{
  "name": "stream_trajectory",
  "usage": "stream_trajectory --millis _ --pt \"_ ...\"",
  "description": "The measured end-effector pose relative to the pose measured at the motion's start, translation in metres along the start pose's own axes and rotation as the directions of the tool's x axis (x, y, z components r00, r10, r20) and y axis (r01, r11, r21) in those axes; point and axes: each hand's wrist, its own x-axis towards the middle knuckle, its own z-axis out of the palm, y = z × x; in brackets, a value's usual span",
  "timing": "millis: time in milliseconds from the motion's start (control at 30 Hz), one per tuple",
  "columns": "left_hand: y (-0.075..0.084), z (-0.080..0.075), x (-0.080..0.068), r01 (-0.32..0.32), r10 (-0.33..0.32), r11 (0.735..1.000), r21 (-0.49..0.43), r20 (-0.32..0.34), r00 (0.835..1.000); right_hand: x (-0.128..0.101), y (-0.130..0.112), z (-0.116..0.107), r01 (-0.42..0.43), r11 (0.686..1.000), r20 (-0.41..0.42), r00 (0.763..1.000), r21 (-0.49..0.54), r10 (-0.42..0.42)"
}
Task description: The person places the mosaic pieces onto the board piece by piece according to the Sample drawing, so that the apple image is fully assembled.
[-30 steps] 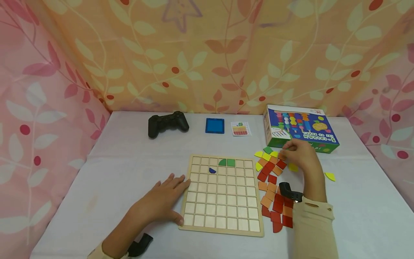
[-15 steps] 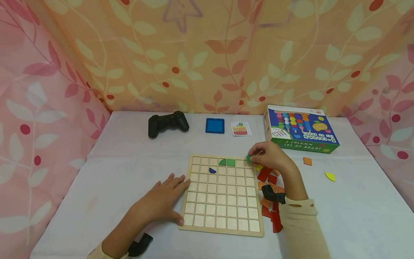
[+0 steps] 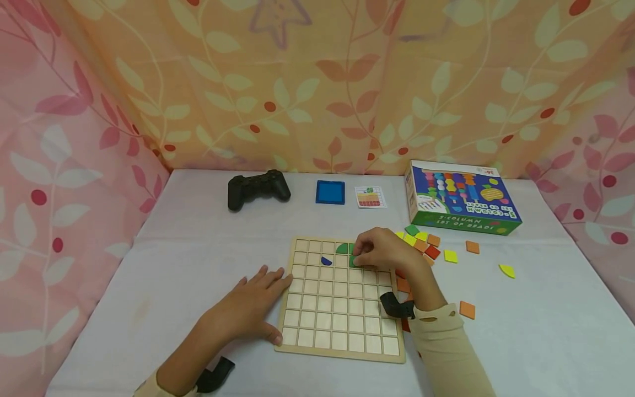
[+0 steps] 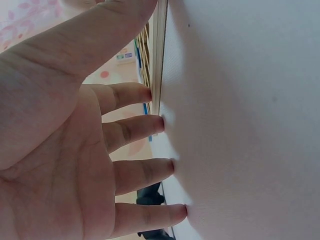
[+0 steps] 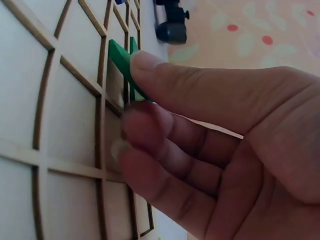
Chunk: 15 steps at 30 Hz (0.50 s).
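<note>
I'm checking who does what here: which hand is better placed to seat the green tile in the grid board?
Right. The right hand already pinches the green tile over the grid board; the left hand rests flat at its edge.

table (image 3: 198,242); grid board (image 3: 342,320); controller (image 3: 258,189); box (image 3: 458,198); loose tiles (image 3: 430,245)

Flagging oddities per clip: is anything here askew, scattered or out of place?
Mostly tidy. The green tile pinched by the right hand sits tilted, not yet flat in a cell of the wooden grid board. A few tiles, such as the yellow one, lie scattered apart from the pile.
</note>
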Motion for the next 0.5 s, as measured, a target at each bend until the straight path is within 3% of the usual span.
stream_trajectory --millis 333,500 --pt "0.0004 -0.0002 -0.0003 0.001 -0.001 1.000 0.001 0.000 1.000 0.0040 -0.0008 0.0056 0.047 0.997 -0.024 0.999 -0.062 -0.049" --pt "0.0000 0.0000 -0.0005 0.000 0.000 1.000 -0.006 0.001 1.000 0.0001 0.0051 -0.0039 -0.031 0.995 -0.132 0.991 -0.090 0.019"
